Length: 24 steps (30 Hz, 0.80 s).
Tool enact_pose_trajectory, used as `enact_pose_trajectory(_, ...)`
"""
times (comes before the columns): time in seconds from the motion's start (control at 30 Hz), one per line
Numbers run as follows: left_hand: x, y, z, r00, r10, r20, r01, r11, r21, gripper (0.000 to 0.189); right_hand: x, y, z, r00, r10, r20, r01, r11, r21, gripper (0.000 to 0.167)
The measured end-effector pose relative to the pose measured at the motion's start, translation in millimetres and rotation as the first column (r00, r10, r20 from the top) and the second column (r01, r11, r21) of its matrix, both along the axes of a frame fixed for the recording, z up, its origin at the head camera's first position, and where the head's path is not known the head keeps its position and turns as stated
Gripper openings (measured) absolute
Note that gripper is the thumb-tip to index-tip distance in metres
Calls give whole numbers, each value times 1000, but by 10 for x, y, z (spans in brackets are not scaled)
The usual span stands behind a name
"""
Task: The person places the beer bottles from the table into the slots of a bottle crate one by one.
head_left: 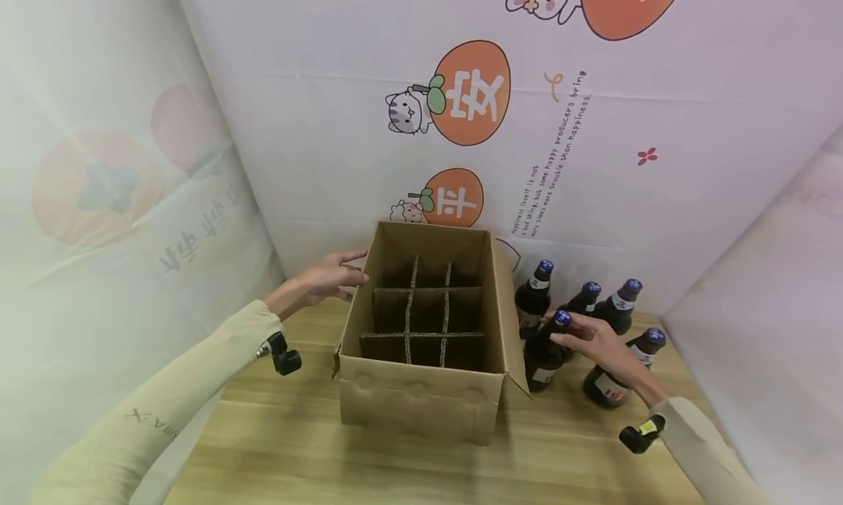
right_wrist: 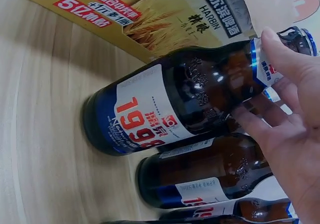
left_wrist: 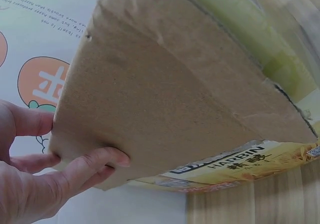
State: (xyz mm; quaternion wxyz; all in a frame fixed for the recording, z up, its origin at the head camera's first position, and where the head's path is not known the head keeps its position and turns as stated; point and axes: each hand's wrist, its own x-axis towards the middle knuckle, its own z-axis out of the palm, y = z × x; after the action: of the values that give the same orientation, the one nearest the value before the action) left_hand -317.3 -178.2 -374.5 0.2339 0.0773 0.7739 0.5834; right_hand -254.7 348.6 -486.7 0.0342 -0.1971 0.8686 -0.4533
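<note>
An open cardboard box (head_left: pixel 421 395) with cardboard dividers (head_left: pixel 428 291) forming compartments stands on the table. My left hand (head_left: pixel 323 277) rests against its left wall; in the left wrist view, extended fingers (left_wrist: pixel 95 164) touch the plain brown side near a corner. To the right of the box, my right hand (head_left: pixel 602 344) holds a dark brown beer bottle (head_left: pixel 544 362) by the neck. Seen from the right wrist, the thumb (right_wrist: pixel 282 52) lies on the neck label and the other fingers pass behind the neck. This bottle has a blue cap and a white "1998" label.
Several more beer bottles stand around the right hand, among them one by the back wall (head_left: pixel 532 300) and one at the right (head_left: pixel 609 384). A box flap (head_left: pixel 510 307) hangs outward toward the bottles. Printed cloth walls (head_left: pixel 369 124) enclose the wooden table (head_left: pixel 276 432).
</note>
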Motion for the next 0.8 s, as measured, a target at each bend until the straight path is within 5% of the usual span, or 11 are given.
enact_pose_trajectory(0.13,15,-20,-3,1000,9,-9,-9,1000,-12,78,5,-65,35,995,-103,13,102,994,44,44)
enact_pose_trajectory(0.33,25,9,3,1000,24,-4,-24,1000,-8,78,0,-160,101,951,-304,64,303,953,27,54)
enact_pose_trajectory(0.53,37,12,6,1000,31,-3,-31,999,-11,77,-19,-202,251,927,-376,7,376,926,-46,54)
enact_pose_trajectory(0.8,27,10,-18,1000,22,-4,-22,1000,-6,77,2,-202,510,901,-432,38,433,901,-21,49)
